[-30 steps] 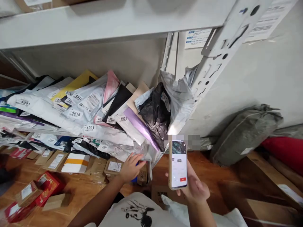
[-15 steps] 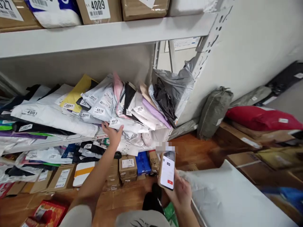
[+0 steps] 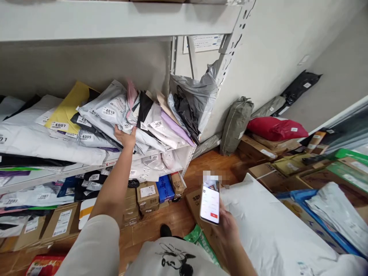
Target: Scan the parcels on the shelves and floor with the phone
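Note:
My left hand (image 3: 125, 137) reaches up to the middle shelf and grips the edge of a grey poly-mailer parcel (image 3: 113, 115) in a leaning stack of labelled parcels; its fingers are curled under the bag. A white parcel numbered 4026 (image 3: 156, 124) and a black crumpled bag (image 3: 185, 111) lean just to the right. My right hand (image 3: 227, 226) holds a smartphone (image 3: 210, 201) upright near my waist, its lit white screen facing me.
A yellow mailer numbered 4007 (image 3: 64, 115) lies at the left of the grey metal shelf (image 3: 120, 21). Cardboard boxes (image 3: 148, 196) sit below. A large white sack (image 3: 267, 230), a red bag (image 3: 274, 128) and a green-grey bundle (image 3: 237, 122) crowd the wooden floor at right.
My left hand rose from the lower shelf's parcels to the middle shelf and took hold of a grey mailer. The view swung right and back; the phone stayed in my right hand.

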Tool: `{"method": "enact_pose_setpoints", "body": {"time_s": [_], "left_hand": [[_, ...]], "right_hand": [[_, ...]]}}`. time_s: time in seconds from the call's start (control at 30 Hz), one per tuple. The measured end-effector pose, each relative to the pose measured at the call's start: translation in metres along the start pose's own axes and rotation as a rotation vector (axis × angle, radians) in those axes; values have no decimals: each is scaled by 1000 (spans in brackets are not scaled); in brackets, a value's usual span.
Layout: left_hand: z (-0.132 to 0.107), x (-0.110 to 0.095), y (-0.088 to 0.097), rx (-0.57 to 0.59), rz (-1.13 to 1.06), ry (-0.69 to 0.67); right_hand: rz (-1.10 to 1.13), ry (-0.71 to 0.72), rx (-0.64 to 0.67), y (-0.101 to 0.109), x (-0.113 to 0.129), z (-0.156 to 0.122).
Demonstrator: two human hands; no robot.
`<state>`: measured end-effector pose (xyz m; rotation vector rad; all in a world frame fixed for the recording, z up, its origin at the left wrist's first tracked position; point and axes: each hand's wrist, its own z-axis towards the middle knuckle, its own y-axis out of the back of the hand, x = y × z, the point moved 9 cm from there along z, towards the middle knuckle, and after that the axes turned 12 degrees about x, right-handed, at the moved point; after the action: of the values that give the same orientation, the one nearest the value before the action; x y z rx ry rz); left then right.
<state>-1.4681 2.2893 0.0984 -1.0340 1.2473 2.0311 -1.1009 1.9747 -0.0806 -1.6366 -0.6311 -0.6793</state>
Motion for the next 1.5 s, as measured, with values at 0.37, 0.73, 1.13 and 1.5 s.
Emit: {"method": "enact_pose_setpoints", "body": {"time_s": [0.37,0.73,1.13,1.5], "left_hand": [[-333,59,-86,1155,-869,571],[-362,66,-9,1168,-1112,695],[-409,73,52,1171,-1216,740],[-428,65,78,1266,-1360,655]], "right_hand": [[-22,-98,205,-99,-58,48],[-226,-77,159,-158,-94,-3],[-328,-1,222,-177,-111,-71],[-336,58,463,-191,-104,-106]]}}
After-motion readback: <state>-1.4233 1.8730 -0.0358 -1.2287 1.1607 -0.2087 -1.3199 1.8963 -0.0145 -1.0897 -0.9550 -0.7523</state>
